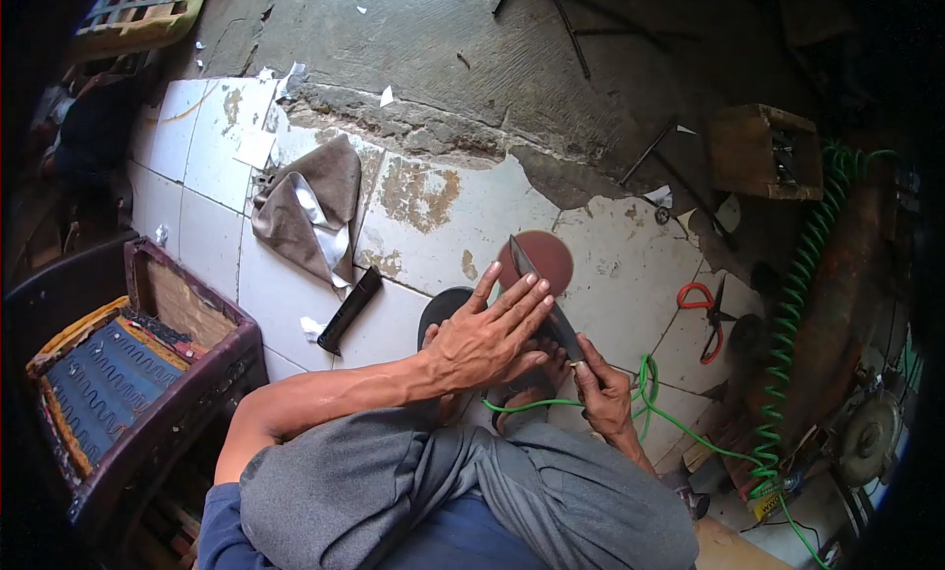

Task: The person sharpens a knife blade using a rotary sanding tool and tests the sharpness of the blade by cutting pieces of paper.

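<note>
In the head view, a knife (564, 330) with a long dark blade slants across the space before my knees, its tip pointing up and left. My right hand (602, 398) is closed round its handle end. My left hand (477, 339) lies over the blade with fingers stretched out and touching it, partly hiding it. Under the tip is a reddish-brown round disc (547, 260). A dark round object (435, 310) shows partly behind my left wrist. A thin green hose (532, 407) passes below my hands.
Red-handled scissors (711, 314) lie on the tiles at right, near a coiled green hose (786, 314). A wooden box (763, 152) stands beyond. At left are a black tube-like object (351, 309), a brown-grey cloth (315, 201) and an upturned seat frame with springs (192, 304).
</note>
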{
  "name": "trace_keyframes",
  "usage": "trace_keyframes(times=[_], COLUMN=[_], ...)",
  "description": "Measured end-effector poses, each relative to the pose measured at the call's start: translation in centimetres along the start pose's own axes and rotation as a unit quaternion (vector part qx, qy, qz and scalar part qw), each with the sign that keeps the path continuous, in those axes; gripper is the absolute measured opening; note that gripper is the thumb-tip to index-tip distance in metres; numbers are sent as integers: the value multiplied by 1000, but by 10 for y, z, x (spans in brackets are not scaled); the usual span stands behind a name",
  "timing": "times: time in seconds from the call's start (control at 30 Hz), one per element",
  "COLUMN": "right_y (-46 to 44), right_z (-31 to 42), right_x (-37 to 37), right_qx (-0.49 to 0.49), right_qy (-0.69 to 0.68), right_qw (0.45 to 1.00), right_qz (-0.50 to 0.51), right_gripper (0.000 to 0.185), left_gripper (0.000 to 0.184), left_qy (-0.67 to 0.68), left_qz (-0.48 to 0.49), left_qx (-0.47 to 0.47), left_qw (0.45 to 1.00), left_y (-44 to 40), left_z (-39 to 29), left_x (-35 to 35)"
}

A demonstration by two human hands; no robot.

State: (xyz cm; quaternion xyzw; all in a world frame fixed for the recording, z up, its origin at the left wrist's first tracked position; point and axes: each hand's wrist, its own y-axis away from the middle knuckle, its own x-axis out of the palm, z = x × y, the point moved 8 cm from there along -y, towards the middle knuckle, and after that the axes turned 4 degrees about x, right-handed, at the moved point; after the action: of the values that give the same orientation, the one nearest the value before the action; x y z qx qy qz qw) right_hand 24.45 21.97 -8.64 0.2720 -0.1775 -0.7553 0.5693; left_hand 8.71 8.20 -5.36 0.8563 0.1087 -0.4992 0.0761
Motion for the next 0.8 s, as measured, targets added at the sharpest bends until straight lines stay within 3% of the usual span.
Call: trace_keyframes(times=[0.3, 0.6, 0.67, 0.8], right_y=[-9, -24, -15, -1], right_z=[-1, 16, 9, 1], right_x=[9, 10, 6, -7], right_qx=[46, -15, 42, 24], right_qy=[-11, -23, -39, -7], right_qw=[999, 999, 998, 1000], right_qz=[4, -45, -9, -3], right_gripper=[48, 47, 47, 47], left_gripper=[70, 72, 72, 70], left_qy=[-10, -20, -21, -16], left_qz=[-19, -25, -20, -13], left_qx=[-12, -28, -28, 2], left_qw=[1000, 999, 999, 1000], left_y=[-2, -17, -15, -6], left_z=[8, 17, 12, -1], left_x=[-5, -16, -16, -6])
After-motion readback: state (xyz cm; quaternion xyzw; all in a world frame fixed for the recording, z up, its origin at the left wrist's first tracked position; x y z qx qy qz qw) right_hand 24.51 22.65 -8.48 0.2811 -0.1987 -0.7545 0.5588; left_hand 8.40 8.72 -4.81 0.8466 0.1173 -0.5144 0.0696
